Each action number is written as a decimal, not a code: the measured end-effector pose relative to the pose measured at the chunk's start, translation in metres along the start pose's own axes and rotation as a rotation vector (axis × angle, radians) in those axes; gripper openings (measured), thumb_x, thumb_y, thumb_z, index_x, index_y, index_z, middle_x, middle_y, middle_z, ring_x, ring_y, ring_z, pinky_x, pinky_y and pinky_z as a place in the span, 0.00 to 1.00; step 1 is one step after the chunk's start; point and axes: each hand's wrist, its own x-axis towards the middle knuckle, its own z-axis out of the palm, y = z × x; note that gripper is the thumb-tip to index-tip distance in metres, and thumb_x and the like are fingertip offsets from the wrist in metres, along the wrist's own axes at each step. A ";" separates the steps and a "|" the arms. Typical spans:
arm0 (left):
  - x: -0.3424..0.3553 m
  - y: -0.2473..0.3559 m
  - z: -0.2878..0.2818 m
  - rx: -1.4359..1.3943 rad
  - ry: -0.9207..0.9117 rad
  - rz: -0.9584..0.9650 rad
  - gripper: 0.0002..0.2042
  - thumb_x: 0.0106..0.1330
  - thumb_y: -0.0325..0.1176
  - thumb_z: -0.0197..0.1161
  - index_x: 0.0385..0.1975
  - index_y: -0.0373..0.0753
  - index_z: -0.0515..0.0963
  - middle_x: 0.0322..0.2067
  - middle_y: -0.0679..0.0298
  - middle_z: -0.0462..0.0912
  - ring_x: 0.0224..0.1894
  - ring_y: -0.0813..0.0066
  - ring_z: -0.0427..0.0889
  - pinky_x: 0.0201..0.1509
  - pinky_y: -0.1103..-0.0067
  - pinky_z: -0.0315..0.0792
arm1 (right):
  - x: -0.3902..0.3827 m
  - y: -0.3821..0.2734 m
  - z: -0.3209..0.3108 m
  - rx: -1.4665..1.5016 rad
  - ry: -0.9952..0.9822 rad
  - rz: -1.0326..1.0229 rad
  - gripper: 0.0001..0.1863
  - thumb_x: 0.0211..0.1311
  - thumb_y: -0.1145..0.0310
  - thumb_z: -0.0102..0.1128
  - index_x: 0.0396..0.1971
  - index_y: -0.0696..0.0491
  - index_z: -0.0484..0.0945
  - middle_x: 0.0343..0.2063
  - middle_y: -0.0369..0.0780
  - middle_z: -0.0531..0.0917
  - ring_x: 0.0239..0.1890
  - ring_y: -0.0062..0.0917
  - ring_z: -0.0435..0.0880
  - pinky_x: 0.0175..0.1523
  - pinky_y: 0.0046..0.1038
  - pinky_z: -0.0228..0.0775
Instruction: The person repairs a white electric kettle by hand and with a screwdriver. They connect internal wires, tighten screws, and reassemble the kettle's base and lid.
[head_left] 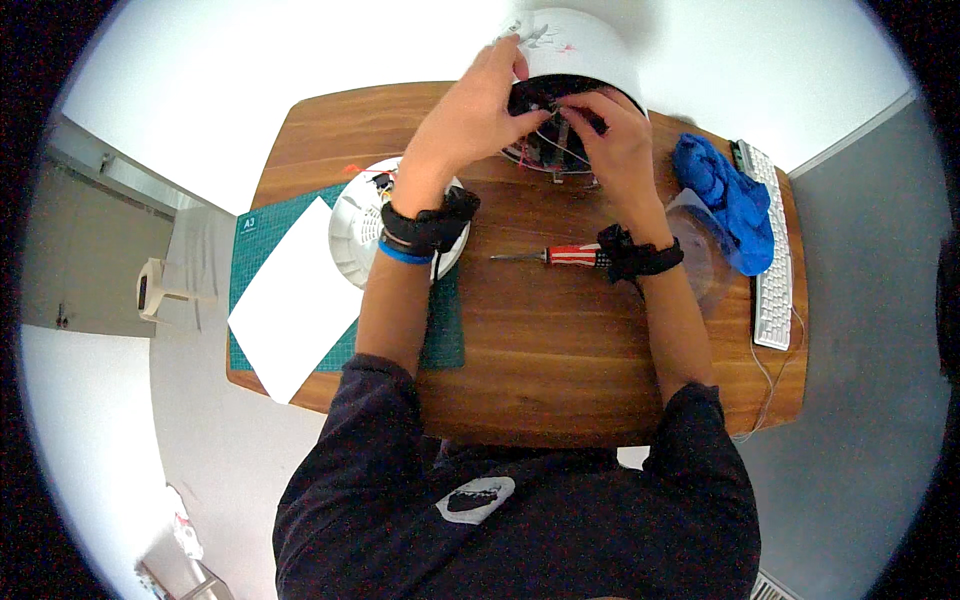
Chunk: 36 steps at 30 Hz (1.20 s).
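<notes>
A white, rounded appliance shell (592, 48) is lying on its side at the tabletop's far edge, showing a faint grey and red floral print on its glossy outside and turning its open end toward the person. Its dark interior (552, 158) is exposing metal parts and thin red and pale wires. The left grip (470, 120) is spreading thumb and fingers at the opening's left, and the right grip (618, 135) is bringing its fingertips together inside the mouth; the view is too dark and small to tell whether either is closing on anything. Nearer the person, a screwdriver (575, 257) is lying on the wooden tabletop (560, 350). Leftward, a white round base (350, 235) and a white sheet (290, 300) are resting over a green mat (442, 335); rightward, a blue cloth (728, 195) is lying against a keyboard (775, 250).
</notes>
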 end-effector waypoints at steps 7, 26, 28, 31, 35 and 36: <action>-0.002 0.002 0.026 -0.045 0.104 -0.140 0.37 0.60 0.41 0.80 0.59 0.35 0.61 0.45 0.37 0.83 0.51 0.37 0.86 0.50 0.59 0.80 | 0.001 0.012 0.009 -0.037 -0.019 0.011 0.09 0.63 0.70 0.69 0.42 0.51 0.88 0.40 0.47 0.87 0.46 0.45 0.86 0.52 0.41 0.79; -0.004 0.003 0.042 0.108 0.126 -0.134 0.42 0.54 0.31 0.77 0.71 0.39 0.64 0.71 0.40 0.66 0.70 0.36 0.70 0.71 0.58 0.72 | 0.001 0.008 0.018 -0.228 0.005 0.184 0.10 0.62 0.58 0.72 0.40 0.45 0.91 0.39 0.45 0.89 0.43 0.44 0.88 0.49 0.41 0.80; -0.003 0.002 0.040 0.119 0.117 -0.143 0.40 0.54 0.30 0.77 0.69 0.39 0.65 0.69 0.40 0.69 0.68 0.36 0.71 0.71 0.58 0.72 | 0.001 0.006 0.017 -0.227 0.004 0.201 0.11 0.62 0.57 0.71 0.40 0.44 0.91 0.39 0.45 0.90 0.43 0.43 0.88 0.48 0.41 0.80; 0.000 0.002 0.038 0.060 0.112 -0.155 0.38 0.54 0.30 0.77 0.67 0.38 0.67 0.65 0.41 0.71 0.66 0.36 0.73 0.70 0.57 0.71 | 0.001 0.006 0.017 -0.262 0.012 0.212 0.11 0.62 0.56 0.72 0.40 0.43 0.92 0.36 0.44 0.90 0.41 0.42 0.89 0.46 0.41 0.80; 0.000 -0.003 0.043 0.033 0.167 -0.118 0.35 0.56 0.30 0.77 0.64 0.38 0.69 0.62 0.42 0.73 0.65 0.36 0.73 0.69 0.56 0.72 | 0.003 -0.004 0.012 -0.086 -0.024 0.392 0.13 0.61 0.53 0.72 0.41 0.42 0.92 0.30 0.42 0.90 0.37 0.38 0.90 0.43 0.40 0.80; 0.000 -0.004 0.044 0.030 0.173 -0.103 0.35 0.56 0.30 0.77 0.64 0.38 0.68 0.62 0.41 0.72 0.66 0.36 0.73 0.70 0.56 0.71 | 0.003 -0.002 0.012 -0.134 -0.023 0.387 0.13 0.62 0.52 0.72 0.41 0.43 0.92 0.30 0.42 0.90 0.37 0.37 0.90 0.42 0.39 0.80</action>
